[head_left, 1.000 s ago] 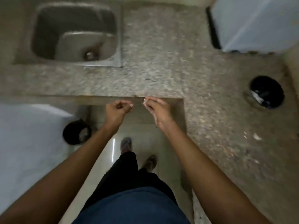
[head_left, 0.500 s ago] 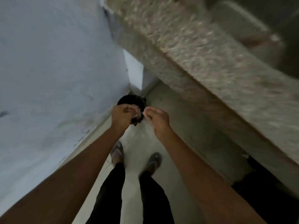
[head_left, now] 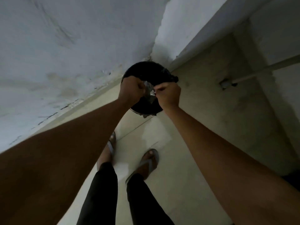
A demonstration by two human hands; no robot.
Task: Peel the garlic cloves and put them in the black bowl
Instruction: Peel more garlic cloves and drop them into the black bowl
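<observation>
Both my hands are held over a round black-lined bin (head_left: 146, 71) that stands on the floor in the wall corner. My left hand (head_left: 131, 91) is curled into a fist around a garlic clove, which its fingers hide. My right hand (head_left: 168, 95) has its fingertips pinched together on a bit of garlic skin, barely visible. Pale scraps (head_left: 150, 92) lie inside the bin between the two hands. The black bowl is out of view.
A white wall (head_left: 65, 46) runs along the left. A pale cabinet side (head_left: 227, 95) under the counter rises on the right, with a pipe (head_left: 259, 70) across it. My feet in sandals (head_left: 149, 163) stand on the tiled floor just before the bin.
The view swung from the counter and sink down and left to the floor bin. Both hands moved together from the counter edge to above the bin, fingers still curled.
</observation>
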